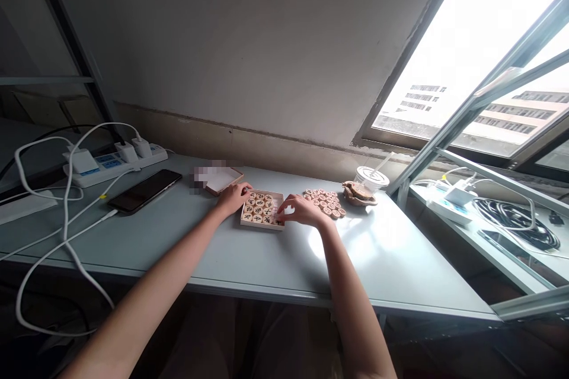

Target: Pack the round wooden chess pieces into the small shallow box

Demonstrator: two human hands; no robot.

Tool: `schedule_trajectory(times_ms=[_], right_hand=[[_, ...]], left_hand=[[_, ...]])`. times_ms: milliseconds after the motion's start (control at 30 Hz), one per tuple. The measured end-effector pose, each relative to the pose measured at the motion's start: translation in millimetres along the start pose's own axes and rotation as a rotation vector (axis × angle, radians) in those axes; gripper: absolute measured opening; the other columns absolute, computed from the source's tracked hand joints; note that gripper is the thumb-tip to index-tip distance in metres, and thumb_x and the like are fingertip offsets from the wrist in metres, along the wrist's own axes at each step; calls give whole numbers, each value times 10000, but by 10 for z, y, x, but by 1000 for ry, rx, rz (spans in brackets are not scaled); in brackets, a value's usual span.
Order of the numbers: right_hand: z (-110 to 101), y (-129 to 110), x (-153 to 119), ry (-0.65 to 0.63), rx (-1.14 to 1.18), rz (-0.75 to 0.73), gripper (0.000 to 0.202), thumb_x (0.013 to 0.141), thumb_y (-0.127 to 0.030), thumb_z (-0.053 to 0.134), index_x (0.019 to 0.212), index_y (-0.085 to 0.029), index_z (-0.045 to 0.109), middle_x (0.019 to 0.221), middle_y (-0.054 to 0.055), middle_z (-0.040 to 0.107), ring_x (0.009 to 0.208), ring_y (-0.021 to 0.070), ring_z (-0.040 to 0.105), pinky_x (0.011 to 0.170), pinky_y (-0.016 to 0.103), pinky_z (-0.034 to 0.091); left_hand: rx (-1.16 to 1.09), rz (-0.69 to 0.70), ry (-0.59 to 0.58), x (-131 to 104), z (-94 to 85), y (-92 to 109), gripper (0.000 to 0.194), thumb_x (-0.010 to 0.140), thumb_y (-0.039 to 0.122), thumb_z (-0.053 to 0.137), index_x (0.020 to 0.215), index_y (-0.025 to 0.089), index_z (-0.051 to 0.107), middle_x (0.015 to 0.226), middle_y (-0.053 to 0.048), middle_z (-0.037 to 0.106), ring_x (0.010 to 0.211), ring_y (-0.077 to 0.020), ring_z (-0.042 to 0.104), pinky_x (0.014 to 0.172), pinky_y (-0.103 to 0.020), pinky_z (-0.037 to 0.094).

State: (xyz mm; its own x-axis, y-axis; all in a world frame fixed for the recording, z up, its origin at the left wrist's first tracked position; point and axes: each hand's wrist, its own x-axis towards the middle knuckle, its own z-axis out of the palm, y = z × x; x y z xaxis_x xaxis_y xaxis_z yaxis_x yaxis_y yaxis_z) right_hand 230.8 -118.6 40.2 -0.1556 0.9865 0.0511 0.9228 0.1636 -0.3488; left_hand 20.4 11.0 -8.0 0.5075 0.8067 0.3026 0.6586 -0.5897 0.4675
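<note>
A shallow pale box (262, 225) sits on the desk before me, holding rows of round wooden Chinese chess pieces (258, 204) with black characters. My left hand (232, 198) is closed at the box's far left corner, thumb and fingers on its edge. My right hand (302, 210) reaches over the right side of the box, fingertips pinched at a piece in the near right corner. Part of the right column shows the bare box bottom. Just beyond my right hand lies a cluster of pieces with red characters (326, 201), flat on the desk.
An open box lid (224, 180) lies at the back left. Further left are a phone (145, 190), a power strip (118, 164) and white cables. A lidded plastic cup (372, 176) and a brown irregular dish (358, 193) stand at the right. Metal posts frame the desk.
</note>
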Motion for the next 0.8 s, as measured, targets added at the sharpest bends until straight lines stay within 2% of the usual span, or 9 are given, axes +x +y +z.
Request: schedule_trajectory(times_ms=[100,200,267,367,467,567,633,800], right_hand=[[19,-60,6,-9,-77,-9,205,741,-500,659,872,-354,717,960,23,553,964,208,483,831,310,354],[14,-71,4,-63,-74,-55,177,731,-442,695,891,-369,715,996,28,533,978,209,465,840,313,349],[19,-75,8,-74,-59,-69,145,729,-382,711,868,-342,721,1000,30,544,974,208,468,845,318,342],[32,-68,24,-14,1,-76,134,707,-341,730,830,-289,711,958,21,583,955,205,488,838,314,350],[-1,-15,28,57,198,-56,180,730,-375,691,836,-232,666,868,7,623,854,168,544,748,266,397],[-96,83,-18,154,393,48,273,751,-432,635,891,-198,619,837,18,651,749,143,579,625,228,416],[-165,157,-76,187,417,156,319,747,-461,616,919,-193,602,840,27,665,693,136,583,551,214,401],[-237,288,-191,36,210,332,219,698,-391,653,793,-195,631,790,10,680,656,126,581,528,208,368]], left_hand=[[7,-2,5,1,1,-1,262,815,242,450,983,224,651,899,-30,687,816,-191,611,651,-253,430],[16,-6,7,4,5,-2,259,813,244,454,981,228,650,903,-30,686,827,-193,612,657,-252,431],[17,1,12,5,6,-2,261,814,244,449,979,226,650,899,-31,686,829,-194,611,661,-255,431],[20,12,10,5,4,1,263,816,245,441,973,223,650,882,-30,686,818,-194,612,656,-256,428],[22,9,1,6,3,1,260,820,257,442,973,222,650,876,-30,686,811,-194,612,645,-254,426],[24,-3,-2,11,6,-2,258,821,266,449,979,225,649,865,-29,687,816,-195,612,647,-251,427],[21,-1,-7,14,9,-5,258,821,266,451,984,225,647,859,-28,688,813,-193,611,648,-250,427],[3,10,-7,9,9,-12,266,819,267,442,986,226,644,888,-31,684,821,-199,608,639,-255,424]])
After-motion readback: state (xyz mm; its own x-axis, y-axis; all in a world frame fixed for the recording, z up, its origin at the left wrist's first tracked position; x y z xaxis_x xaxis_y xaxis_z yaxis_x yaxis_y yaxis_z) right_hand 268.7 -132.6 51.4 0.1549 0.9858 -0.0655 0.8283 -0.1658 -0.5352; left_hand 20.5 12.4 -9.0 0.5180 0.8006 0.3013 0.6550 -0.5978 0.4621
